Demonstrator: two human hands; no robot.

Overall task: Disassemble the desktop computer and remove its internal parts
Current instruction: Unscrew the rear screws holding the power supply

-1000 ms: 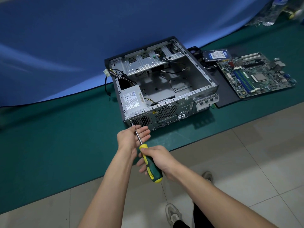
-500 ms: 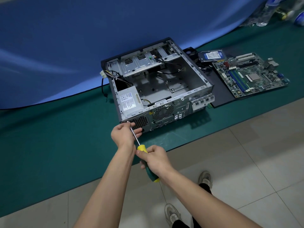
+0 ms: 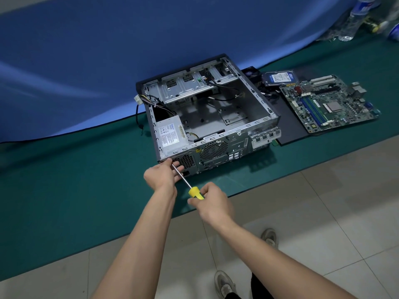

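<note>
We've got the case (image 3: 216,117) lying open on the green mat (image 3: 64,190), just ahead of both hands, its back panel facing us. Our left hand (image 3: 163,175) is up against the near left corner of that panel, fingers curled loosely around the screwdriver (image 3: 187,184) shaft, steadying it near the tip. Our right hand (image 3: 212,203) sits just behind and to the right of the left, wrapped tight on the yellow handle, so most of the grip is hidden in the fist. The shaft runs up and left from the right hand to the case corner; we can't see the tip itself behind the left fingers.

Inside the case, the power supply (image 3: 170,134) is in the left rear bay, right beyond the left hand, with its cable bundle (image 3: 151,102) spilling over the far left wall. Well off to the right of the right hand, the motherboard (image 3: 328,104) lies flat on a dark panel (image 3: 289,126), and the hard drive (image 3: 279,78) rests just beyond it. 2 shoes (image 3: 224,283) show on the tile floor (image 3: 323,201) below our arms.
</note>
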